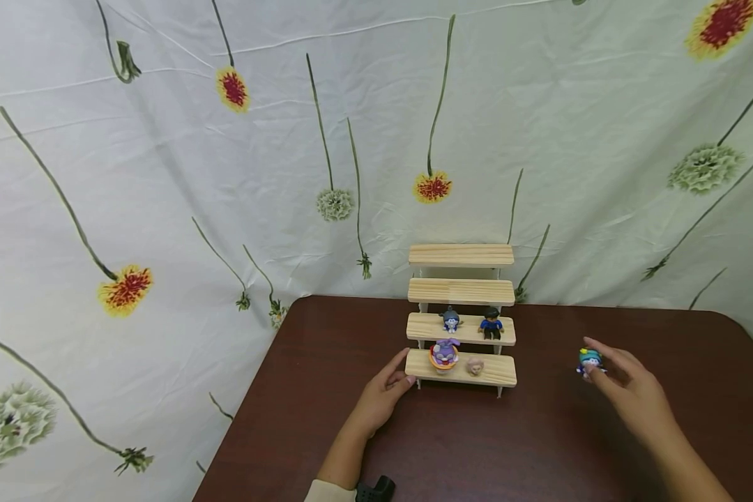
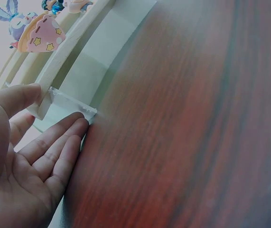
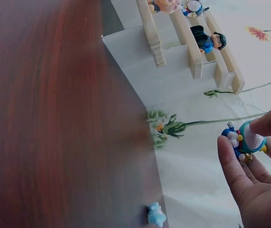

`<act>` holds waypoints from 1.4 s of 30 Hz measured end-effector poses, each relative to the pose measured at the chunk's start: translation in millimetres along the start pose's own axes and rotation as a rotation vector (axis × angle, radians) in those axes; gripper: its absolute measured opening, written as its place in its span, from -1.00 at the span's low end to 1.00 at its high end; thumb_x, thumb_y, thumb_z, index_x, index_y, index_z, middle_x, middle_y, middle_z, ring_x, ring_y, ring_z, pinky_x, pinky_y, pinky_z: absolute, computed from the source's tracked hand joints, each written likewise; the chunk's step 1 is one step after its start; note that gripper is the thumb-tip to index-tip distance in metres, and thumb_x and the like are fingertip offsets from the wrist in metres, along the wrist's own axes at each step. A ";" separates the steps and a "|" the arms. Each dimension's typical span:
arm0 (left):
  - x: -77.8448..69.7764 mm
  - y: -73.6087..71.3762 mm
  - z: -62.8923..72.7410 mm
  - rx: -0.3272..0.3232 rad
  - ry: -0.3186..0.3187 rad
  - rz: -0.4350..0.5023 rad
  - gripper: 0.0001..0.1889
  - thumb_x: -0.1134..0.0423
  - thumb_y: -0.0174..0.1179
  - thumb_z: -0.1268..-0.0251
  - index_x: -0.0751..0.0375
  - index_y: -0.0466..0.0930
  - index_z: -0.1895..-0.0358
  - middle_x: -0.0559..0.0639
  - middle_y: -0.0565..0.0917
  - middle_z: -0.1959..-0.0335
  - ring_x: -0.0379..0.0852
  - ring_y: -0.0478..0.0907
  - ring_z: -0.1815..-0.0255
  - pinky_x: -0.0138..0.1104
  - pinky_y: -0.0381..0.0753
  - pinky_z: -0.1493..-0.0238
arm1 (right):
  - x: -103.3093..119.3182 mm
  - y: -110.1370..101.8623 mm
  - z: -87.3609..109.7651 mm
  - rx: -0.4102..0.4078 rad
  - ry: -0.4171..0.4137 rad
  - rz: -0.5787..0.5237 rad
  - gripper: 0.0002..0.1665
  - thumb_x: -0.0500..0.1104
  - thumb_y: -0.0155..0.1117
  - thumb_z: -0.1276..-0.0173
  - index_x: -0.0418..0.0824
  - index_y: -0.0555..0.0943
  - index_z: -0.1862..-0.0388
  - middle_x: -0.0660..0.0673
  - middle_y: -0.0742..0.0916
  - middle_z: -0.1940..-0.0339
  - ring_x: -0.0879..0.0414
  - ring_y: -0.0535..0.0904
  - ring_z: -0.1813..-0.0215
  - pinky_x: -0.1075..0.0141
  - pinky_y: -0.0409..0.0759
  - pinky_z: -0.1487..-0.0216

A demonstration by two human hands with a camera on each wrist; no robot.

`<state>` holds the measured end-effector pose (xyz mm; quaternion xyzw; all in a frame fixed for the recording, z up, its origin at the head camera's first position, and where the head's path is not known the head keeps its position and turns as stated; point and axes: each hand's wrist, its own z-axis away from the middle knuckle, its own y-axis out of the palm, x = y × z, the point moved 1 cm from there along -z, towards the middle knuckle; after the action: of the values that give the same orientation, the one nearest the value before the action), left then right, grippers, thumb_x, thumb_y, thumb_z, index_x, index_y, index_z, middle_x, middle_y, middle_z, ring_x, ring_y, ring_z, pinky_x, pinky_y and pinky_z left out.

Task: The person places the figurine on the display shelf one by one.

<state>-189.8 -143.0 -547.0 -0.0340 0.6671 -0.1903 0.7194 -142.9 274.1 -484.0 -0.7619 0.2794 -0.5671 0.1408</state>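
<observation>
A stepped wooden display stand (image 1: 461,291) with white side panels stands on the table. My left hand (image 1: 379,397) grips the left end of its lowest plank, thumb and fingers about the corner; the left wrist view shows the other fingers stretched along the side panel. To the right of the stand, my right hand (image 1: 634,390) pinches a small blue figurine (image 1: 590,361) with a teal hat between thumb and fingers. On the lowest plank sit a purple rabbit figurine (image 1: 444,352) in a cup and a pinkish figurine (image 1: 475,366).
One plank higher sit a dark-blue figurine (image 1: 450,321) and a black-haired figurine (image 1: 491,325) in blue. A light-blue figurine (image 3: 155,214) lies near the table edge in the right wrist view. The brown table (image 1: 464,453) meets a flower-printed cloth (image 1: 276,153) behind.
</observation>
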 end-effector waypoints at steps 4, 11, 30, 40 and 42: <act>-0.4 0.3 0.4 0.001 -0.002 0.005 -0.37 -0.09 0.19 -0.46 -0.36 0.24 -0.55 -0.01 0.75 -0.02 -0.13 0.63 -0.09 -0.16 0.51 -0.17 | 4.4 0.2 -2.3 -0.001 -0.012 0.009 -0.44 -0.21 0.28 -0.48 -0.10 0.51 -0.43 0.59 0.47 -0.02 0.72 0.42 0.06 0.75 0.43 0.15; 1.2 0.7 -0.2 0.001 0.008 -0.005 -0.35 -0.09 0.19 -0.46 -0.31 0.23 -0.56 0.03 0.74 -0.03 -0.11 0.64 -0.10 -0.12 0.52 -0.19 | 8.0 3.6 -6.6 0.033 -0.038 -0.082 -0.44 -0.27 0.26 -0.48 -0.15 0.49 -0.44 0.42 0.54 0.00 0.60 0.59 0.12 0.64 0.57 0.17; 1.2 0.2 -0.1 -0.002 0.005 -0.013 -0.35 -0.09 0.19 -0.46 -0.32 0.24 -0.55 0.05 0.74 -0.04 -0.10 0.64 -0.12 -0.12 0.53 -0.18 | 23.5 2.8 -18.7 0.094 0.053 -0.087 -0.43 -0.06 0.28 -0.49 -0.21 0.46 -0.40 0.52 0.59 0.11 0.59 0.62 0.11 0.56 0.61 0.21; 0.5 0.8 0.2 -0.005 0.005 -0.019 -0.37 -0.07 0.18 -0.47 -0.32 0.24 -0.55 0.07 0.73 -0.07 -0.09 0.64 -0.13 -0.11 0.54 -0.17 | 32.2 7.4 -24.1 0.096 0.038 -0.060 -0.42 -0.02 0.29 -0.49 -0.18 0.48 -0.41 0.36 0.62 0.04 0.65 0.55 0.09 0.60 0.58 0.16; -0.1 1.0 0.5 -0.006 0.009 -0.022 -0.37 -0.05 0.18 -0.48 -0.30 0.24 -0.56 0.07 0.73 -0.07 -0.09 0.64 -0.13 -0.11 0.54 -0.16 | 33.4 8.5 -25.4 0.095 0.022 -0.062 -0.43 -0.04 0.29 -0.49 -0.18 0.49 -0.40 0.34 0.62 0.03 0.66 0.54 0.07 0.62 0.57 0.14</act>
<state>-189.1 -142.2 -547.1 -0.0426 0.6705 -0.1962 0.7142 -162.5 250.3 -454.3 -0.7563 0.2299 -0.5923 0.1558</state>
